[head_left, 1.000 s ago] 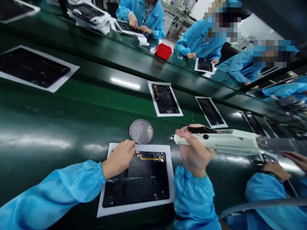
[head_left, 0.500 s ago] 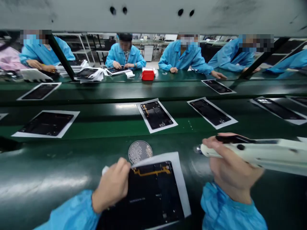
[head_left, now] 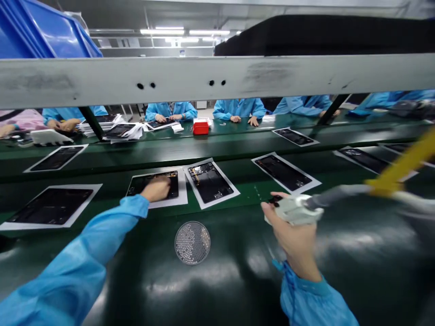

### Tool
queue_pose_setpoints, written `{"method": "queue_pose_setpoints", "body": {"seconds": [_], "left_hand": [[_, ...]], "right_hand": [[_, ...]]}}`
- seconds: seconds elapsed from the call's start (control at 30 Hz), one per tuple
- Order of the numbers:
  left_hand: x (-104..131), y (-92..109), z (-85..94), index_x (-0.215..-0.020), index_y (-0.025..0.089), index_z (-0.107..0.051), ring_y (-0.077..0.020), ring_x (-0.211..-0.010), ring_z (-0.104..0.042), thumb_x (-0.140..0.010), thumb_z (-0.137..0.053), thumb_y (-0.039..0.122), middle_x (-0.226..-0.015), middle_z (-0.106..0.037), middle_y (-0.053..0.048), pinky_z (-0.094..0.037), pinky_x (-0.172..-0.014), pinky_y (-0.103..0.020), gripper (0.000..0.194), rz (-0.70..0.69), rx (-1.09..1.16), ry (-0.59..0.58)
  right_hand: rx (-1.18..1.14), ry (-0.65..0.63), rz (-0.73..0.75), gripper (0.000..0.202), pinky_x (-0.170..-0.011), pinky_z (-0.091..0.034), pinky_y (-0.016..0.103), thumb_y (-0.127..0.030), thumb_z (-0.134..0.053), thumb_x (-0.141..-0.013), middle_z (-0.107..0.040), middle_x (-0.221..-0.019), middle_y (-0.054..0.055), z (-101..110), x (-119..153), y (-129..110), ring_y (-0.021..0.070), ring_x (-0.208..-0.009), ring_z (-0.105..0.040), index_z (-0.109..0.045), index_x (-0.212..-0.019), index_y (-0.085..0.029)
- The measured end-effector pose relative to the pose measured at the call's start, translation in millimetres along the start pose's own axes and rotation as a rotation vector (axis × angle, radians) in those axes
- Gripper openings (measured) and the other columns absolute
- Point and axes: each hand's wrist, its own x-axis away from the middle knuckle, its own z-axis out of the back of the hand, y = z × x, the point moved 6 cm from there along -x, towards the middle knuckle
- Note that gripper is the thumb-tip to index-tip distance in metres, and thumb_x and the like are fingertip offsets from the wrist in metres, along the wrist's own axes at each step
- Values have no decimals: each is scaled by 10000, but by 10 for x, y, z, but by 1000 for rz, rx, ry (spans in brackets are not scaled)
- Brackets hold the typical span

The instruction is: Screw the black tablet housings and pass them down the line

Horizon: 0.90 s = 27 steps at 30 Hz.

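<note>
My left hand [head_left: 157, 188] reaches forward over a dark tablet panel [head_left: 136, 184] on a white sheet, lying on the green strip beyond the near bench. The hand is smeared by motion and its fingertips are hidden, so whether it grips the panel does not show. My right hand [head_left: 295, 240] is wrapped round a pale electric screwdriver [head_left: 295, 211], whose grey cord end faces me; its tip is out of sight. Between my arms, a round clear dish [head_left: 192, 242] of small dimples, part filled with tiny screws, lies on the green bench [head_left: 210, 290].
Another panel [head_left: 212, 183] lies close to the right of the first. More sheeted panels [head_left: 287, 172] line the strip. A metal beam [head_left: 183, 74] crosses above. Several people in blue work opposite, near a red box [head_left: 200, 127]. A blurred yellow piece [head_left: 390, 176] hangs at right.
The panel has gone from the near bench to the strip, along with my left hand. My right hand has turned the screwdriver, so its cord end faces me. The view has tilted upward.
</note>
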Motion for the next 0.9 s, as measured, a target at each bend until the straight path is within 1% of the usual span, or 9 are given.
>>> {"method": "queue_pose_setpoints", "body": {"seconds": [0.07,0.13,0.23,0.37,0.47,0.6,0.73,0.83,0.9], "left_hand": [[-10,399,-408,-1194,165,-637,-228,-1096,-634,-989,-626,375,-1228,-641,-89,-540,-969,-455,293,-82,70,-100],[-34,714,-716,-1208,166,-634,-227,-1089,-641,-987,-633,367,-1229,-642,-89,-553,-956,-452,299,-124,149,-175],[-108,922,-929,-1209,171,-635,-224,-1090,-642,-990,-630,362,-1239,-640,-91,-559,-950,-444,291,-104,289,-227],[-169,872,-942,-1229,172,-622,-222,-1072,-649,-985,-639,357,-1235,-637,-89,-572,-919,-425,307,32,527,-212],[-166,825,-932,-1267,161,-589,-204,-989,-673,-989,-631,344,-1196,-649,-86,-591,-861,-397,336,174,745,-172],[-179,809,-893,-1271,156,-590,-201,-984,-670,-997,-620,374,-1195,-646,-88,-599,-843,-392,351,352,1000,-59],[-219,770,-725,-1287,161,-588,-226,-1059,-651,-990,-630,375,-1258,-621,-100,-585,-893,-428,368,478,1092,78],[-240,825,-586,-1284,161,-589,-229,-1068,-646,-986,-636,368,-1265,-616,-100,-583,-898,-430,366,507,1118,104],[-214,946,-550,-1273,159,-592,-218,-1037,-651,-990,-630,371,-1240,-623,-95,-589,-872,-412,356,491,1138,60]], "right_hand": [[109,-105,17,474,-612,-529,335,-378,-850,-646,-645,-731,6,-73,-32,88,179,-629,-598,-695,-1050,-184],[161,-203,42,483,-623,-526,346,-391,-824,-661,-648,-738,2,-137,-58,160,194,-644,-609,-680,-1081,-201],[167,-281,56,411,-686,-534,371,-397,-741,-732,-674,-800,26,-178,-95,226,210,-697,-633,-669,-1079,-188],[233,-248,37,351,-669,-511,382,-441,-737,-735,-656,-740,20,-121,-151,222,217,-655,-595,-684,-988,-204],[232,-240,24,390,-695,-504,386,-465,-731,-744,-644,-721,14,-82,-170,163,218,-650,-584,-681,-1039,-214],[201,-247,-18,490,-744,-510,386,-489,-717,-745,-656,-748,14,-86,-165,83,217,-682,-605,-664,-1131,-192],[157,-211,-26,434,-733,-523,387,-521,-729,-734,-679,-748,28,-62,-204,31,222,-682,-621,-680,-1018,-197],[166,-187,4,386,-711,-523,368,-530,-706,-787,-686,-772,39,81,-284,9,218,-693,-624,-663,-978,-197],[213,-91,33,416,-709,-510,360,-526,-724,-791,-682,-818,44,302,-335,-35,217,-716,-622,-640,-1031,-197]]}}
